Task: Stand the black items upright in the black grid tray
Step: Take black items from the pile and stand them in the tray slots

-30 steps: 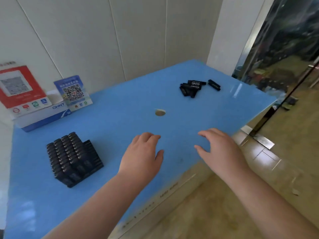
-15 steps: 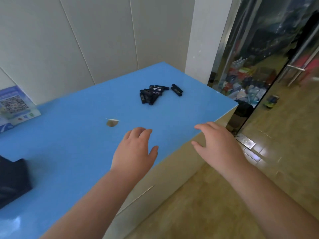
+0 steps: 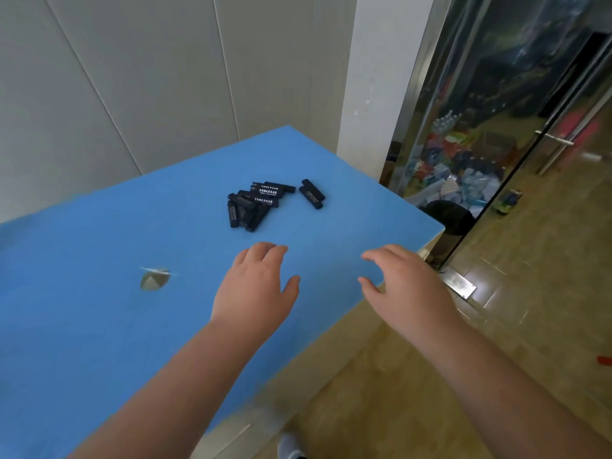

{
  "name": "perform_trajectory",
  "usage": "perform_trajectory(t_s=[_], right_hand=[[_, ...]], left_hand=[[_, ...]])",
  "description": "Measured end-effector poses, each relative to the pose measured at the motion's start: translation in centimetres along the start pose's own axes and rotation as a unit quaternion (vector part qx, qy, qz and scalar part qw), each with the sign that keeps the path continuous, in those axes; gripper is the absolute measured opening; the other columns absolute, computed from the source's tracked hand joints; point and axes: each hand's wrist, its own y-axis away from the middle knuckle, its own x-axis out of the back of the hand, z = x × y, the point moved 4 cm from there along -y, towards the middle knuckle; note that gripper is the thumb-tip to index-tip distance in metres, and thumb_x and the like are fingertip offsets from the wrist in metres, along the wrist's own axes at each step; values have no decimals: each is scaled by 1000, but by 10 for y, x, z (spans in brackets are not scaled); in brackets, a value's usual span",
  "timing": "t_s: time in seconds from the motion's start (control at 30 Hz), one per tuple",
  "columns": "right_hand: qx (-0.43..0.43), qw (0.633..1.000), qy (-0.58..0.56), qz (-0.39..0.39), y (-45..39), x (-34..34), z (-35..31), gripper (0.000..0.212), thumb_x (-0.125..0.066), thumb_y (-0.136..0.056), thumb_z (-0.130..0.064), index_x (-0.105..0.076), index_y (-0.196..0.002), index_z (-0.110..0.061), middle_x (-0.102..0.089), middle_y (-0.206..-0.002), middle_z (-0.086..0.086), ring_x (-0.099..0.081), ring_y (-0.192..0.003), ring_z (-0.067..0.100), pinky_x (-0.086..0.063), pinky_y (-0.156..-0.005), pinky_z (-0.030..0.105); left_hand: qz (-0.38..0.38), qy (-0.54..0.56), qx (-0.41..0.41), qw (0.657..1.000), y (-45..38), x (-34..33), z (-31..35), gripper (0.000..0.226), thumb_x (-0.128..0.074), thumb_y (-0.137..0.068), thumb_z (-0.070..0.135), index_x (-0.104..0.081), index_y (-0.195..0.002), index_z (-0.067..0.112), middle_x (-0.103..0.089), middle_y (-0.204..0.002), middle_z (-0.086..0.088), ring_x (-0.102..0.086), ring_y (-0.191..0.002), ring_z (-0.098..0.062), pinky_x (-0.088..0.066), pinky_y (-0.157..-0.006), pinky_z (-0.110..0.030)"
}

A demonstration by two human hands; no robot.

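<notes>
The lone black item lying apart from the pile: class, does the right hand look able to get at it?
Probably yes. The lone black item lies flat, clear of the pile, with bare blue table between it and the open, empty right hand.

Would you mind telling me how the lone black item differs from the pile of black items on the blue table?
The lone black item lies by itself, touching nothing; the pile has several overlapping. The lone black item sits nearer the table's right edge; the pile lies left of it. Both are black with white print, lying flat, untouched by either hand.
</notes>
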Motion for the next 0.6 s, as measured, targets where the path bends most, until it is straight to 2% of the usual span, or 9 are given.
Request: perform_trajectory(t_s=[0.17, 0.37, 0.6], right_hand=[[-8, 1000, 9, -9, -58, 0, 13, 40, -56, -99, -37, -55, -137, -24, -57, -133, -9, -52, -123, 13, -45, -99, 28], [-24, 999, -1, -21, -123, -14, 30, 37, -55, -99, -37, -58, -133, -24, -58, -129, -8, -54, -119, 14, -45, -94, 28], [22, 999, -42, -27, -205, -46, 29, 31, -59, -96, -28, -65, -124, -18, -63, -118, -2, -59, -111, 22, -51, -91, 36]], left_hand=[[-13, 10, -11, 1000, -64, -12, 3, 57, -48, -96, 48, -39, -146, 23, -39, -146, 7, -34, -136, -17, -34, -108, -29], [-26, 8, -11, 1000, -120, -21, -4, 57, -47, -97, 48, -37, -147, 23, -37, -146, 8, -33, -136, -16, -32, -109, -26], [-31, 19, 36, 999, -159, -36, -13, 56, -46, -97, 48, -37, -147, 25, -38, -146, 9, -33, -136, -14, -28, -110, -23]])
